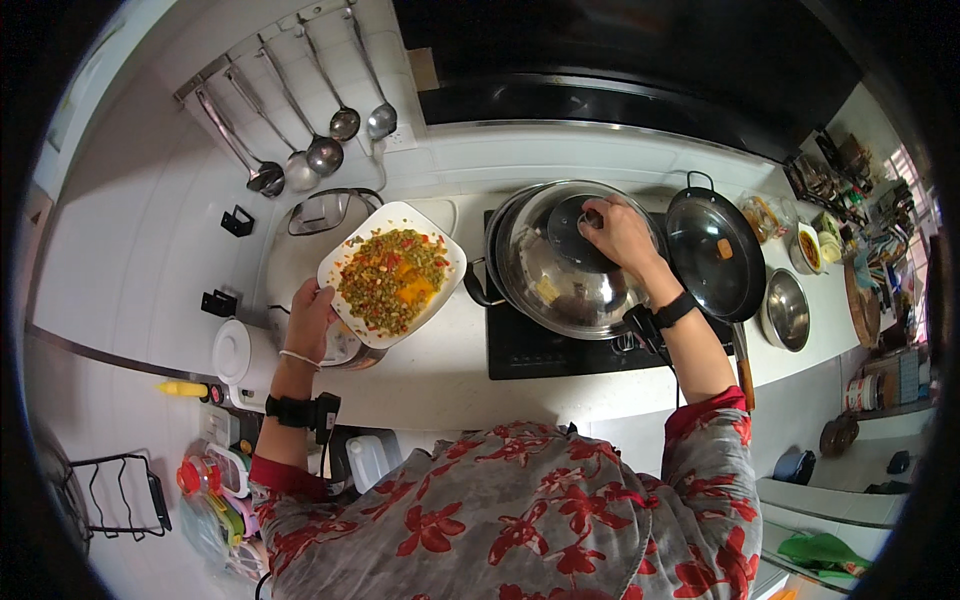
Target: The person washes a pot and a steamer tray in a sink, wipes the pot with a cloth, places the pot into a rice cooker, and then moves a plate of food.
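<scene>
My left hand (310, 315) grips the near left edge of a white square dish (452, 283), tilted somewhat in view. Chopped green and red food (382, 274) with orange pieces covers the dish's middle. My right hand (619, 231) holds the knob of a domed metal lid (525, 274). That lid rests over a wok on the black cooktop (525, 360); what is under it is hidden. A dark round pan (712, 281) with an orange-brown piece in it lies right of the lid.
Ladles (325, 155) hang on the left wall. Behind the dish stands a rice cooker (289, 251). A white lidded container (238, 351) is at the left. A steel bowl (785, 309) and a small bowl of food (808, 249) stand at the right, before a round wooden board (861, 304).
</scene>
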`<control>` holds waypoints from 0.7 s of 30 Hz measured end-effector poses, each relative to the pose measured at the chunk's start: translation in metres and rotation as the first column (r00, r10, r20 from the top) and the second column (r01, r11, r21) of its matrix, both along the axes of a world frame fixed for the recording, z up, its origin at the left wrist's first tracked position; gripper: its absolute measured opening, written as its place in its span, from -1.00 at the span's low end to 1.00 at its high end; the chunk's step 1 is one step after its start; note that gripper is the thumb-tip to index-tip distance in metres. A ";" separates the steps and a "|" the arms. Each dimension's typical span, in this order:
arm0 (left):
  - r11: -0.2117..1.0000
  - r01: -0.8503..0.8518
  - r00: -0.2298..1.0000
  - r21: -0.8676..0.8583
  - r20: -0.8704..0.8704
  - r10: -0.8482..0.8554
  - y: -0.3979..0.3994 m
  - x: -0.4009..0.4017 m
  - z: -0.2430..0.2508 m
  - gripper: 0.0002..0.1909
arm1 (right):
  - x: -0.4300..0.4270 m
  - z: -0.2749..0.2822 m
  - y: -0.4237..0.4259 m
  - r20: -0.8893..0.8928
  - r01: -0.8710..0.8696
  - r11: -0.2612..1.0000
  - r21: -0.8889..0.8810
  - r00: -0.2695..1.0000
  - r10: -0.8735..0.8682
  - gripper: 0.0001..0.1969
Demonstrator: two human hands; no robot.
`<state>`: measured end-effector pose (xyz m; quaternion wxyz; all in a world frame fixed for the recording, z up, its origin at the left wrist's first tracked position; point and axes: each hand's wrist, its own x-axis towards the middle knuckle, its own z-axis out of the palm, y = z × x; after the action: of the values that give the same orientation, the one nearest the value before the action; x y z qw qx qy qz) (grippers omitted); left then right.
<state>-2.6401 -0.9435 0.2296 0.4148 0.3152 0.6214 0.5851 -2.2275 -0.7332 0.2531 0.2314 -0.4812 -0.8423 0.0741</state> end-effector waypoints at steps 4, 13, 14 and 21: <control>0.999 0.019 1.000 -0.028 -0.016 -0.020 -0.005 -0.005 0.005 -0.83 | -0.006 -0.012 0.012 -0.028 0.005 1.000 -0.024 1.000 -0.005 -0.65; 0.984 0.172 0.984 0.043 -0.046 -0.170 0.011 0.030 0.018 -0.80 | 0.001 -0.019 0.017 -0.055 0.000 1.000 0.006 0.998 0.001 -0.67; 0.979 0.196 0.981 0.053 -0.015 -0.196 0.015 0.040 0.026 -0.79 | 0.000 -0.020 0.018 -0.060 0.007 1.000 0.001 0.998 -0.007 -0.67; 0.913 0.400 0.898 -0.080 -0.162 -0.408 0.054 0.078 0.032 -0.75 | 0.014 -0.027 0.024 -0.104 0.074 0.997 0.012 0.992 -0.073 -0.49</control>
<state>-2.5621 -0.8893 0.2615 0.4777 0.4782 0.5895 0.4423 -2.2139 -0.7096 0.2260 0.2809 -0.5056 -0.8115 0.0836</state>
